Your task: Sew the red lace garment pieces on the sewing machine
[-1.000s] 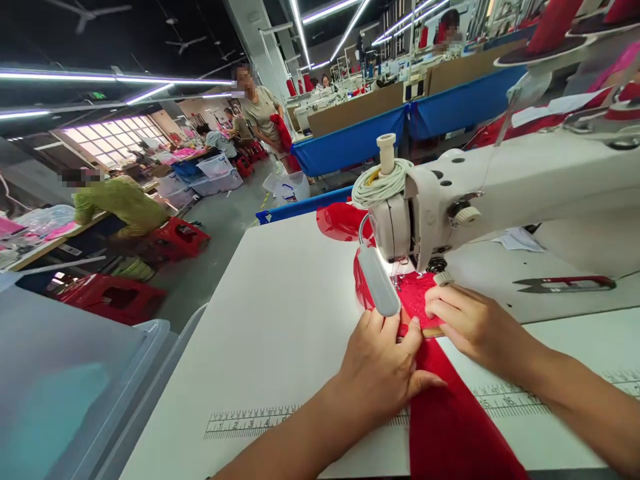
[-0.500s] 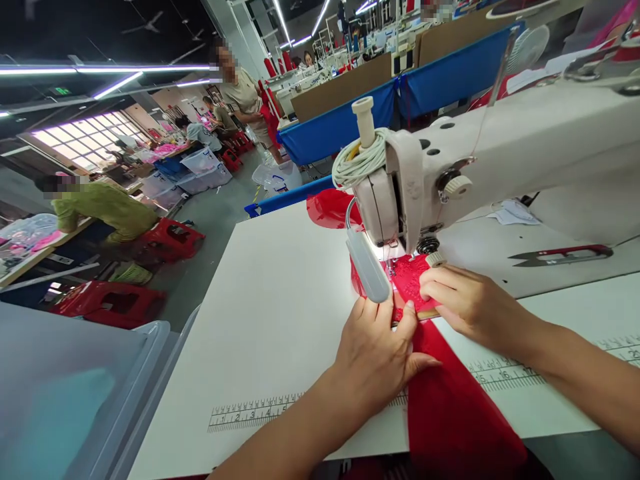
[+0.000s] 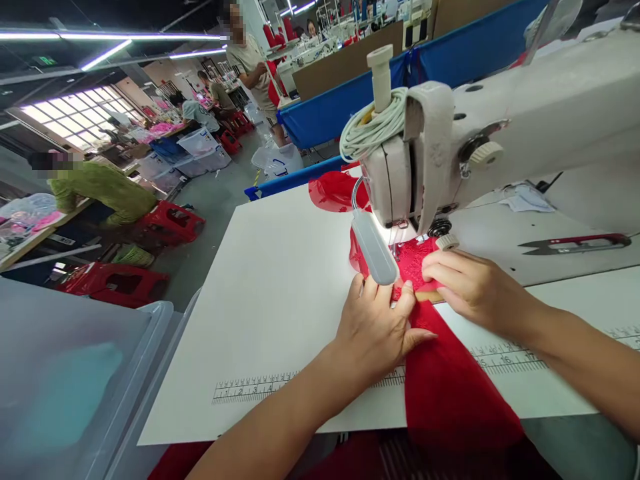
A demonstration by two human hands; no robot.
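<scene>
A red lace piece [image 3: 414, 261] lies beneath the needle area of a white sewing machine [image 3: 540, 133]. From it, a long dark red fabric strip [image 3: 450, 380] runs down over the table's front edge. My left hand [image 3: 373, 327] rests on the near left edge of the red cloth, fingers pressed flat and thumb stretched out to the right. At the lace's right edge my right hand [image 3: 475, 290] is closed, its fingertips pinching the cloth. A grey lamp [image 3: 376, 248] hides part of the needle area and sits just above my left fingertips.
Thread snips [image 3: 575, 245] lie on the machine bed at right. A printed ruler [image 3: 250, 388] runs along the table's front. More red fabric [image 3: 335, 191] lies behind the lamp. Plastic bins [image 3: 150, 333] stand at left. Other people sit and stand beyond, near red stools [image 3: 175, 223].
The camera view has shifted, so the machine sits slightly higher and further right in the picture. Both hands keep nearly the same places on the red cloth.
</scene>
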